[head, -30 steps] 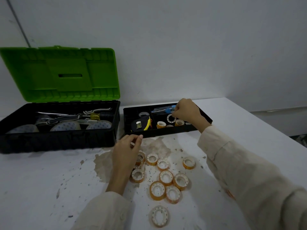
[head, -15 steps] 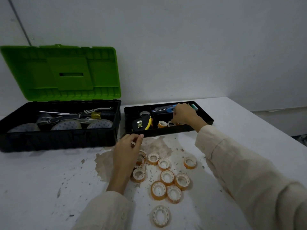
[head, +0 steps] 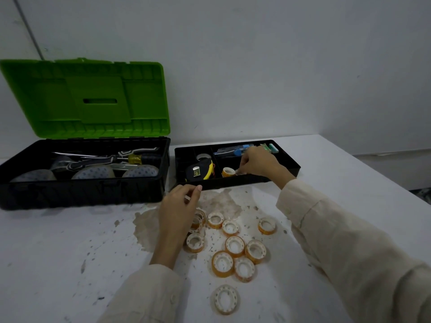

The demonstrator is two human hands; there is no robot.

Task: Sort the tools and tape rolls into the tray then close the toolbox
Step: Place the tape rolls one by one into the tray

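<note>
Lowered into the tray (head: 289, 163), right hand (head: 258, 163) — grip pinched on a tape roll (head: 240, 172).

Both arms wear long cream sleeves of loose, creased cloth; the left cuff (head: 163, 292) and right cuff (head: 294, 206) each carry a small button.

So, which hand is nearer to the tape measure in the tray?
Left. The left hand is just in front of the tray's near wall, below the tape measure. The right hand is inside the tray, further to the side.
</note>
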